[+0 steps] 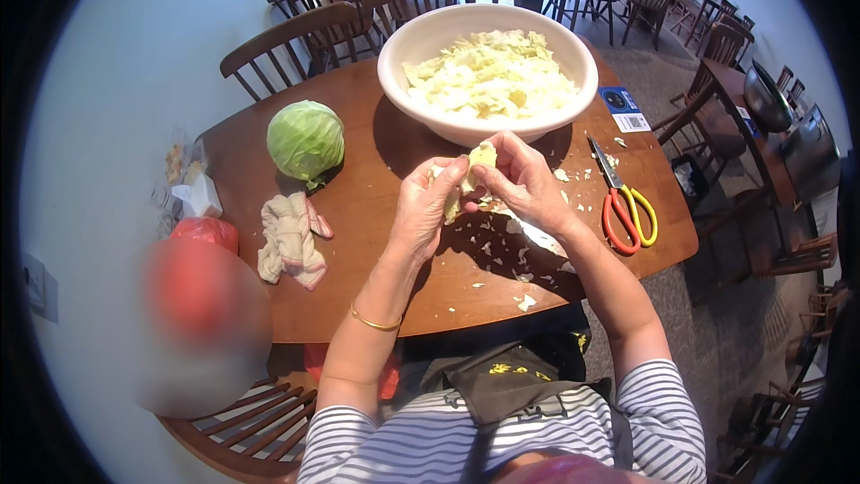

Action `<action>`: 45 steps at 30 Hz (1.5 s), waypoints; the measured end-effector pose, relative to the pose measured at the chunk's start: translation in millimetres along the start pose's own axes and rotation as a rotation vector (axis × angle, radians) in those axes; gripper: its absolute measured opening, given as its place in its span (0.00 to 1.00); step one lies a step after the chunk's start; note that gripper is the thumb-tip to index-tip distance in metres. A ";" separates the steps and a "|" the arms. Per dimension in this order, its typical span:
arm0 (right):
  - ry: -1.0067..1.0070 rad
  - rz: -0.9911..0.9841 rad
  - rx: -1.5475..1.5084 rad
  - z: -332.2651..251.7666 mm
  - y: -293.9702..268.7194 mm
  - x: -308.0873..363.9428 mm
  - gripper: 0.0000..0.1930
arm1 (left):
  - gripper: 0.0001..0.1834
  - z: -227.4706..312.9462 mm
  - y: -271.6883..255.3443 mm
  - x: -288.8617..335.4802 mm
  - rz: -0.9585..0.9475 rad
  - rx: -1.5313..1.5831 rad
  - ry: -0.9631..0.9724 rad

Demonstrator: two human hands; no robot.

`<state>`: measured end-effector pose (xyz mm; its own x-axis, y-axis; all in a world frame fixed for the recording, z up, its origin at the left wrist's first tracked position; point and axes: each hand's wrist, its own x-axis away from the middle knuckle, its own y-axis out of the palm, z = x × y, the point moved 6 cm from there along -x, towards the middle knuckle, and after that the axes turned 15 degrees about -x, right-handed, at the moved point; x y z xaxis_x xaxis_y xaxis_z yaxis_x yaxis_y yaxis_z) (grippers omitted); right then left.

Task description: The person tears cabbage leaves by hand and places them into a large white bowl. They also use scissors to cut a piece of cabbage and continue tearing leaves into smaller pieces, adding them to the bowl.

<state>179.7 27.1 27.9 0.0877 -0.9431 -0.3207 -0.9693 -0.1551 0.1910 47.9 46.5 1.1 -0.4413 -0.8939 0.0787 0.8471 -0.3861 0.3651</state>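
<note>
Between my two hands, just in front of the large bowl, is a pale yellow-green piece of cabbage (483, 156). My left hand (428, 202) pinches it from one side, thumb uppermost. Fingers of my right hand (527, 186) are closed on its other side. The wide whitish bowl (394, 90) beyond them holds a heap of torn cabbage leaves (493, 76). A whole green cabbage (305, 142) rests on the table to the left. Small cabbage scraps (526, 302) lie scattered beneath and right of my hands.
Scissors (620, 202) with red and yellow handles lie at the table's right. Cloth gloves (292, 240) sit at the left, near a red plastic bag (208, 231) and a tissue pack (199, 196). A printed card (624, 108) is beside the bowl. Wooden chairs (300, 36) stand behind the table (376, 305).
</note>
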 end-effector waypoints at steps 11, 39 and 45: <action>0.035 -0.147 0.176 -12.1 -0.4 0.1 0.12 | 0.09 13.9 -0.6 2.6 -0.036 -0.343 0.164; 0.272 -0.087 -0.596 0.0 -4.5 -1.5 0.12 | 0.13 10.4 -2.7 0.9 -0.075 0.139 0.122; 0.129 -0.027 -0.296 0.6 2.9 -0.3 0.09 | 0.08 13.6 1.1 3.5 -0.014 -0.107 0.227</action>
<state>176.8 27.0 28.0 0.1598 -0.9640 -0.2124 -0.8589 -0.2418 0.4514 43.3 46.0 14.4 -0.3853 -0.9120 -0.1406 0.8735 -0.4096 0.2631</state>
